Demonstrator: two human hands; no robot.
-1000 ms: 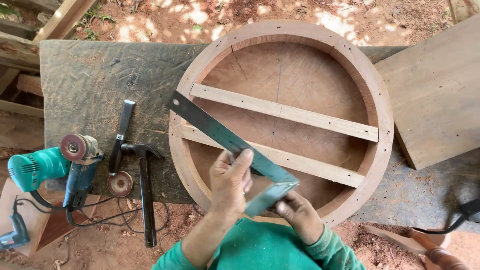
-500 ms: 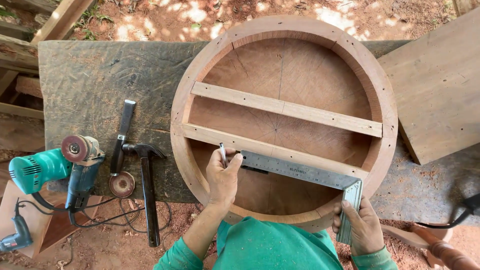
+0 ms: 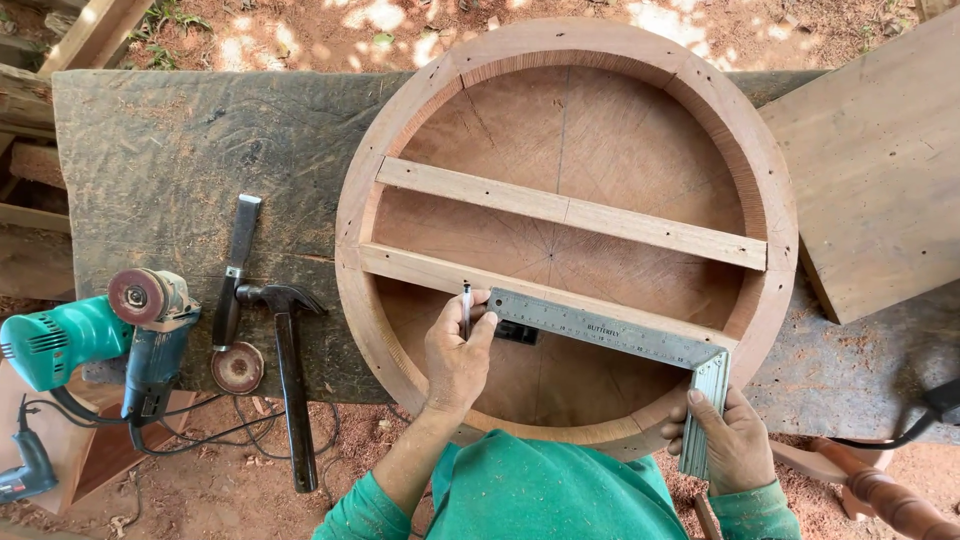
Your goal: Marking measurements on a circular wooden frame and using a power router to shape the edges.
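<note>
Marking along the steel square (image 3: 610,330), by the look of it: left hand (image 3: 458,362) pinching a pencil (image 3: 466,303) upright between thumb and fingertips, tip at the blade's end against the lower wooden slat (image 3: 540,296); right hand (image 3: 735,445) curled tight round the square's stock, pressing it to the rim of the round wooden frame (image 3: 566,240). Calls next, probably, for keeping the stock flush and drawing a steady line beside the blade. Left of the pencil fingers, well apart: hammer (image 3: 290,380), chisel (image 3: 236,270), teal angle grinder (image 3: 100,335), loose cords. Nothing blocking the blade; upper slat (image 3: 570,211) beyond the fingertips.
</note>
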